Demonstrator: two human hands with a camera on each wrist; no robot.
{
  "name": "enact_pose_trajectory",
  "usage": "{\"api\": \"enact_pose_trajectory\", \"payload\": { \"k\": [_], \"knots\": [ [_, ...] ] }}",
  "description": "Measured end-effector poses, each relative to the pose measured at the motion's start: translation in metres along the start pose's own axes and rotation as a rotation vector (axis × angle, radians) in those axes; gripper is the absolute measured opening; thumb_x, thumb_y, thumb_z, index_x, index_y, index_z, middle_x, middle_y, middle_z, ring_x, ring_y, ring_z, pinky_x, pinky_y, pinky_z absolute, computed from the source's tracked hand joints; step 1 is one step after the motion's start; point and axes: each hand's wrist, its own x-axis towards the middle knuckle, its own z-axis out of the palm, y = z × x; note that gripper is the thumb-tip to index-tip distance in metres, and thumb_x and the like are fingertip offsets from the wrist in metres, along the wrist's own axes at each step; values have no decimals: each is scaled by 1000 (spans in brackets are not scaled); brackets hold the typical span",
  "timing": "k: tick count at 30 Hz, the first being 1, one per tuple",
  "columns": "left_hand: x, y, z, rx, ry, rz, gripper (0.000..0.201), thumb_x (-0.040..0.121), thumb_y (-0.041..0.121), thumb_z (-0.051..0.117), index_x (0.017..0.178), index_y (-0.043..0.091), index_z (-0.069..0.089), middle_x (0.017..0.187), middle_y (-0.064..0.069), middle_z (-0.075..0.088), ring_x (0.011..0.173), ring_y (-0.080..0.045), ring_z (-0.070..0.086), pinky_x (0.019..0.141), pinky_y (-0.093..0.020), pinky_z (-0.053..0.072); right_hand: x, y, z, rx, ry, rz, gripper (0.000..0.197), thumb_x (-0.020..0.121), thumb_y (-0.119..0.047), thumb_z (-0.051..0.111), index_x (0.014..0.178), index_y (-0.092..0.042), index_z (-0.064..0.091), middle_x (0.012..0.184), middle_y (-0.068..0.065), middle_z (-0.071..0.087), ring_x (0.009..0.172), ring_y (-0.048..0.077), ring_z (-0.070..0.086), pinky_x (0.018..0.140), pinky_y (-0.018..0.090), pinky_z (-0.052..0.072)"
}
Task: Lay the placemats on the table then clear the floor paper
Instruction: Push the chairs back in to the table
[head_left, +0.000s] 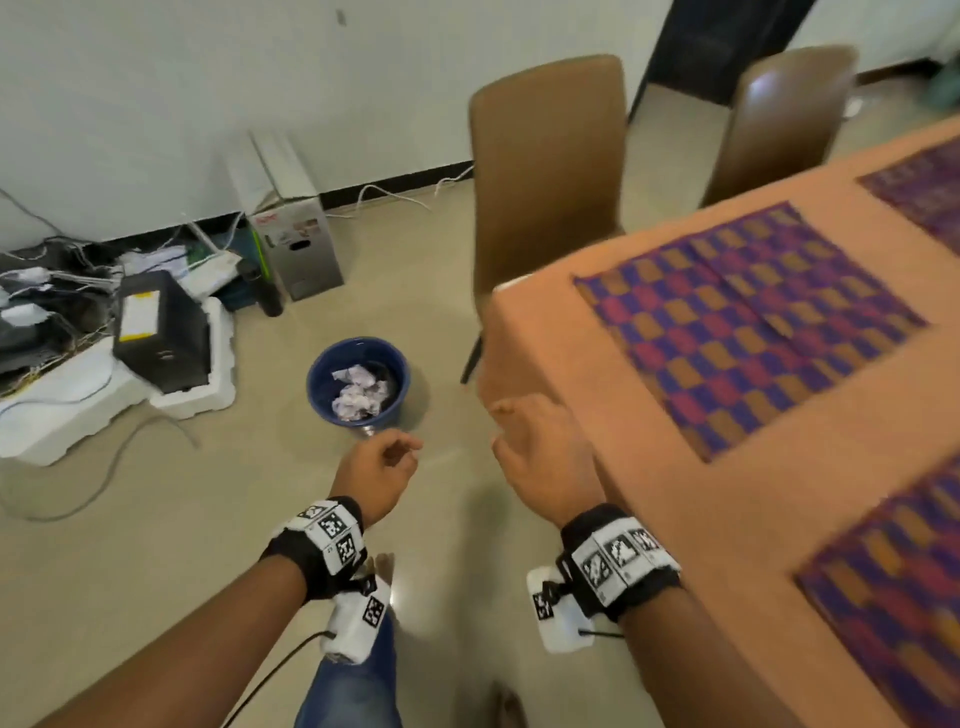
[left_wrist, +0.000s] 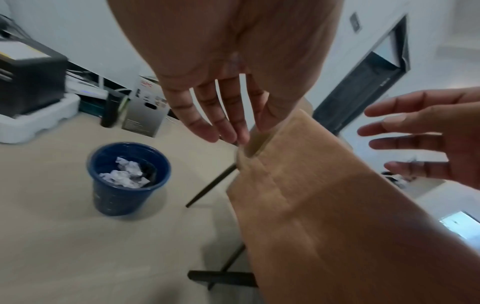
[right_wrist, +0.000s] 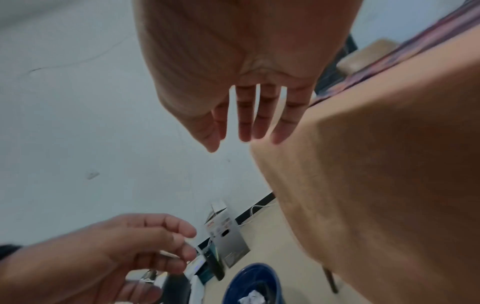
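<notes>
My left hand (head_left: 378, 470) hangs over the floor (head_left: 208, 545), grip loosely curled and holding nothing. My right hand (head_left: 540, 457) is just beside the near left corner of the counter (head_left: 649, 447), fingers (right_wrist: 245, 115) straight, grip wide and empty. Placemats (head_left: 748, 317) lie flat on the counter to the right. Farther, left of the counter, crumpled paper (head_left: 358, 392) sits inside the blue bin (head_left: 324, 382), beyond both hands.

White walls (head_left: 156, 104) meet a beige floor (head_left: 156, 571). Two brown chairs (head_left: 545, 171) stand near a dark doorway (head_left: 727, 47).
</notes>
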Motion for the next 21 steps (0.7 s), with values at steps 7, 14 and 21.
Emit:
{"api": "enact_pose_trajectory", "payload": {
  "k": [7,14,21],
  "knots": [
    [-80,116,102,135,-256,345,30,75,30,53,100,22,68,101,8,61,98,-14,57,87,-29,42,-174,82,-90,-256,265,244,36,81,-27,68,115,-20,60,122,4,56,114,26,53,92,45,48],
    [-108,173,172,367,-437,649,31,74,29,51,100,26,68,111,3,63,103,-22,52,93,-31,36,-259,125,-111,-382,140,536,46,88,-51,45,125,-25,55,145,6,47,124,30,47,93,47,47],
    [-130,185,226,773,-643,837,40,72,41,45,105,26,65,114,-5,58,101,-33,55,82,-45,49,-292,122,-130,-282,107,584,40,83,-35,59,121,-24,57,137,2,49,114,27,49,92,44,45]
  ]
}}
